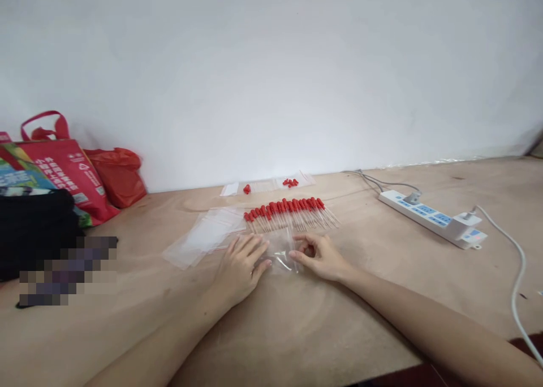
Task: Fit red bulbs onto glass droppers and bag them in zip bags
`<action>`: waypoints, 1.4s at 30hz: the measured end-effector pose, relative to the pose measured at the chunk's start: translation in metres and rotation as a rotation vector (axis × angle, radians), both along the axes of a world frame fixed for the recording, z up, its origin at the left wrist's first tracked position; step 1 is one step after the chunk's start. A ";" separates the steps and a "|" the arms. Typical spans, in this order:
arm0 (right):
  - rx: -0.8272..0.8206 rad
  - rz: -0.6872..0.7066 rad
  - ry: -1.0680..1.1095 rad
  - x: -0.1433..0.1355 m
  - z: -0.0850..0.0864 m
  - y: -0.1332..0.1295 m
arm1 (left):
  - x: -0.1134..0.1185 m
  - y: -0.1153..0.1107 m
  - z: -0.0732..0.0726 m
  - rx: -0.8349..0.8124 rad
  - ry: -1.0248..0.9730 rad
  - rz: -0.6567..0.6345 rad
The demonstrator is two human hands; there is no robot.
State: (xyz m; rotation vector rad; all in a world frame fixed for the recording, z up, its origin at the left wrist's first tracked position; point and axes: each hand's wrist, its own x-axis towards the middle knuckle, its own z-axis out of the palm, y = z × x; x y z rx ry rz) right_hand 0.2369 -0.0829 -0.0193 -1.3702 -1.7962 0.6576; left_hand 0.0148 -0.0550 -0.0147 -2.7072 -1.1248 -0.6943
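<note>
On the wooden table a clear plastic zip bag (278,261) lies flat between my hands. My left hand (244,262) rests on its left side, fingers stretched out. At the bag's right edge, thumb and bent fingers of my right hand (316,255) pinch the plastic. Just beyond the bag is a row of droppers (288,209), thin clear tubes with red rubber bulbs pointing away from me. Several flat clear bags (207,234) overlap to the left of my left hand.
By the wall, loose red bulbs (291,183) and thin clear tubes (263,186) lie on bags. A white power strip (428,217) with plugs and cables sits at right. Red shopping bags (72,166) and a black cloth (38,228) are at left.
</note>
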 end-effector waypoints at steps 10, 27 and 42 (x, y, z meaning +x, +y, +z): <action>-0.114 0.019 0.115 -0.003 -0.019 0.015 | -0.003 0.006 -0.001 -0.297 -0.072 0.011; -0.194 0.000 0.198 -0.004 -0.014 0.016 | -0.004 0.007 -0.002 -0.316 -0.041 0.021; 0.125 0.096 -0.225 -0.002 -0.006 0.008 | -0.003 0.006 -0.002 -0.305 -0.060 0.007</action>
